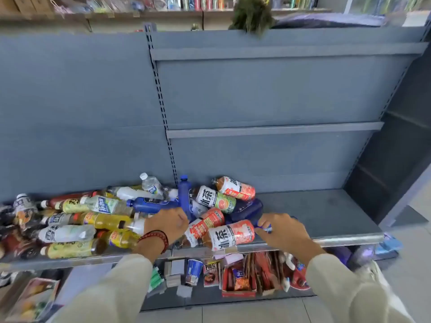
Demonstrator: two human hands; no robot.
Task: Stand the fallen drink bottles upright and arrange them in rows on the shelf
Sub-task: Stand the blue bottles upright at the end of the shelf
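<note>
Head view: clamping right hand (pixel 281 230) on a blue bottle (pixel 263 226), lower centre; curling left hand (pixel 166 223) into the pile (pixel 112 220), hold not discernible. Risking, on pulling, loosened neighbours rolling off the shelf (pixel 338 240) edge.

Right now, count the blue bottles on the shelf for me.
4. Cap-up blue bottle at the back of the pile; lying blue bottle left of it; dark blue bottle at the pile's right; half-hidden blue bottle gripped by the right hand. More may be buried.
</note>
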